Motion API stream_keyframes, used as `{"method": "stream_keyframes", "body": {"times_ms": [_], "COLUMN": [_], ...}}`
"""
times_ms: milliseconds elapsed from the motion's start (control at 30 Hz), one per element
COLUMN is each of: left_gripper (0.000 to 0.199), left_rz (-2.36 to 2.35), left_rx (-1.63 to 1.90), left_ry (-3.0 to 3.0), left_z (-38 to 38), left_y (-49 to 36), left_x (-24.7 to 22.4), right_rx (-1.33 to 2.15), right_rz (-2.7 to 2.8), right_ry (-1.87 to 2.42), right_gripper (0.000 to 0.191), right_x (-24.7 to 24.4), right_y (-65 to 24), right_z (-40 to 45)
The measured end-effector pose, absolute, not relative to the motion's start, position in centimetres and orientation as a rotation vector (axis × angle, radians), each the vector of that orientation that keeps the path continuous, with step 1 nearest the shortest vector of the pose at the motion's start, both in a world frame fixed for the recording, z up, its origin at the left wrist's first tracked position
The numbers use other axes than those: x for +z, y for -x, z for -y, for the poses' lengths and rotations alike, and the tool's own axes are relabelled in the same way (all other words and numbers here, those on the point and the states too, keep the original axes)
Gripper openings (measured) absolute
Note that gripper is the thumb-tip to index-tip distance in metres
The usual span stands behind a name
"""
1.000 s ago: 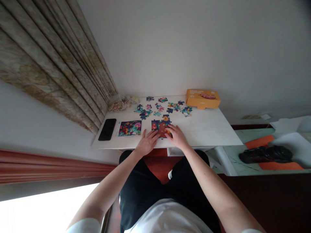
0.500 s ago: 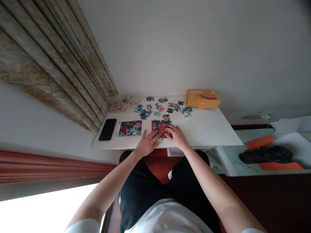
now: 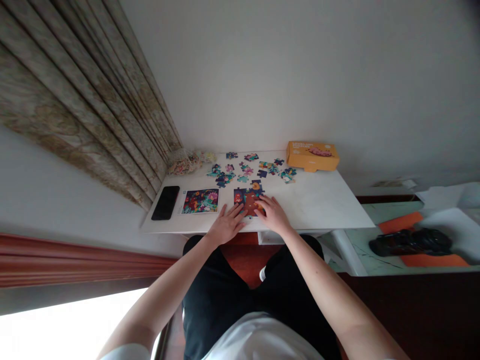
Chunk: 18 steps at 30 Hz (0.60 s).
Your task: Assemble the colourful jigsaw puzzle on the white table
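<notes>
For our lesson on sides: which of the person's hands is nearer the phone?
Left. The left hand is right of the phone; the right hand is farther right.

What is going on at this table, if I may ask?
A person has a partly joined puzzle in front of them on a white table. The left hand lies with fingers spread at its lower left; the right hand is at its right side. Loose pieces lie beyond it, with a printed picture to its left.
</notes>
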<state>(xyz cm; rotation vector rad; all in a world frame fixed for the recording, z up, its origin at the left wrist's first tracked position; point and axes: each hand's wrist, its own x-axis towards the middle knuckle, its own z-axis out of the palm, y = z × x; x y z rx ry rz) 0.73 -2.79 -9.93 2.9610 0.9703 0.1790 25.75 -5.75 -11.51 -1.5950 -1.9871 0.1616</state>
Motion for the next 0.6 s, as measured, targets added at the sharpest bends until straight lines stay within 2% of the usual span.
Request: {"method": "stream_keyframes", "body": {"times_ms": [400,600], "left_gripper": [0.042,0.058], "left_rz": [-0.924,-0.984], "left_rx": [0.338,0.308], "left_ry": [-2.908,-2.908], "left_z": [1.7,1.4], "left_y": [-2.3,-4.2], "left_x": [-8.0,-9.2], "right_rx": [0.174,0.282], "right_rz": [2.029,1.889], "right_ry": [1.579,1.545], "right_gripper": [0.03,0.022], "right_x": [-11.0,-10.7], "right_y": [-25.7,-26.9], "right_z": [5.9,4.1]}}
